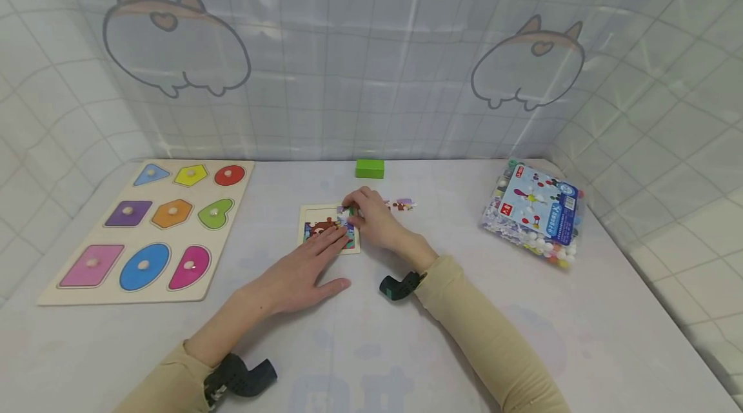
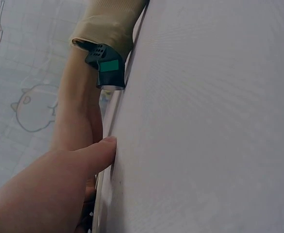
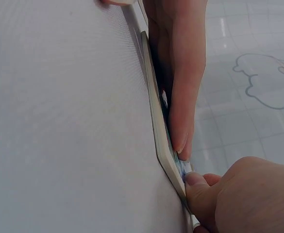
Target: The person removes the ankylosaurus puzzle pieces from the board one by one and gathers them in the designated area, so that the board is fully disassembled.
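Note:
A small jigsaw puzzle with a brown bear picture lies in a pale wooden frame mid-table. My left hand rests flat on it, fingers straight, its fingertips over the right part of the picture. At the frame's upper right, my right hand has its thumb and curled fingers at a puzzle piece, seemingly pinching it; the fingers hide much of that piece. In the right wrist view, the right thumb meets the frame's corner beside the left fingertips. Loose puzzle pieces lie just beyond the right hand.
A wooden board of knobbed shapes lies on the left. A green block stands at the back edge. On the right is a clear pack of coloured parts with a printed label. Tile-patterned sheeting rises behind the table.

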Available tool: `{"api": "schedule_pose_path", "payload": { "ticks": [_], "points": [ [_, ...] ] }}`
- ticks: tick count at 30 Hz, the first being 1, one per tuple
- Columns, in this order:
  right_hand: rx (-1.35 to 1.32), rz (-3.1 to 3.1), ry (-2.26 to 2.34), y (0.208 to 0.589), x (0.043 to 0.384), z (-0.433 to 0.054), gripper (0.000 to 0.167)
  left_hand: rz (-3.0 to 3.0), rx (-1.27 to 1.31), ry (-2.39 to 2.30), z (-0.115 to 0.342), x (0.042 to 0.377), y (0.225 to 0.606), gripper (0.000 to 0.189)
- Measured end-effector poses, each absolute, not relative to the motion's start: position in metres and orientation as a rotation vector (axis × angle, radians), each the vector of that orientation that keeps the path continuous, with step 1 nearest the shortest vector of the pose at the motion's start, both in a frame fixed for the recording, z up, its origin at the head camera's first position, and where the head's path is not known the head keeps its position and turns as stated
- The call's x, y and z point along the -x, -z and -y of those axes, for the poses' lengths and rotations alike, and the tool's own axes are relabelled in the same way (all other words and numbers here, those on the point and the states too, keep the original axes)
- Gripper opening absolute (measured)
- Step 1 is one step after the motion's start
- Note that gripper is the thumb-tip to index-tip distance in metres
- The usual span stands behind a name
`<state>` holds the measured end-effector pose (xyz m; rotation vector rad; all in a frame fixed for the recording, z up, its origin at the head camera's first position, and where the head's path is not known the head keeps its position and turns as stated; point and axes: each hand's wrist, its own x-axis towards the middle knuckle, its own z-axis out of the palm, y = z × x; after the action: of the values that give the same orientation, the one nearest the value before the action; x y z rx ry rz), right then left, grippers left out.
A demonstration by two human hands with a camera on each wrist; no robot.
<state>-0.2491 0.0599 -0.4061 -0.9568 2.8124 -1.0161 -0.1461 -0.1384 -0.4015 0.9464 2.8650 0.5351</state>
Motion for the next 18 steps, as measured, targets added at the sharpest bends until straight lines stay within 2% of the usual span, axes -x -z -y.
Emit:
{"api": "schedule_pose_path", "payload": {
  "ticks": [18],
  "points": [
    [0.930,-2.812,1.014,0.4072,0.2486,-0.0604,0.028,-2.880,-0.956,-0.516,0.1391,0.1469,0.4043,0.079]
  ]
}}
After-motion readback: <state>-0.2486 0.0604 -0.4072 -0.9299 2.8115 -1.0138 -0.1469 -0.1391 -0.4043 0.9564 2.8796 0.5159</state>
